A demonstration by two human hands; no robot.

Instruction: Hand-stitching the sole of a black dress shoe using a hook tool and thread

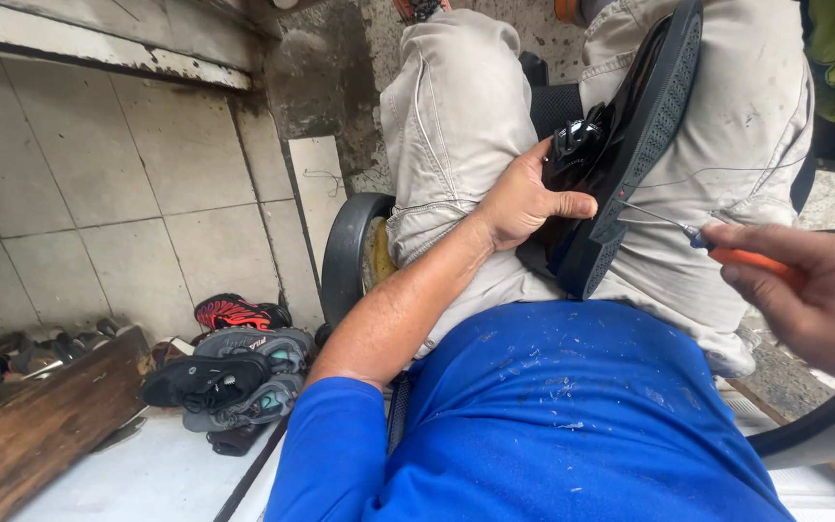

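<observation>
bracing black shoe (630, 135) on lap with left hand (524, 198) clasped round it, sole turned right; right hand (814, 290) gripping orange-handled awl (698, 237), tip at sole edge.

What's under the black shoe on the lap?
Under the black shoe are beige trousers; the left hand grips its upper. Where shoe meets thigh is covered.

Shoe-repair spot, heaped worn shoes (229, 372), tiled wall (99, 193)

The person wears a paint-flecked blue long-sleeved shirt (553, 416) and stained, pale beige trousers (456, 116).
</observation>
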